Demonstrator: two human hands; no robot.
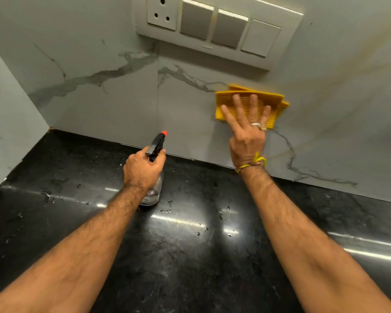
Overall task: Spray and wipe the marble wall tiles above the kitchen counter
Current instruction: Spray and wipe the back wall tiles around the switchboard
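The right hand (246,136), fingers (237,105) spread flat, is pressing the cloth (266,98) on the tiles (113,105), best overlapping strokes below the switches (212,26), while the left hand (142,170) is gripping the bottle (154,190).

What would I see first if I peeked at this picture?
The bright yellow cloth, which the right hand presses flat on the marble wall under the switch panel. Next, the spray bottle with its red tip, gripped by the left hand on the shiny black counter.
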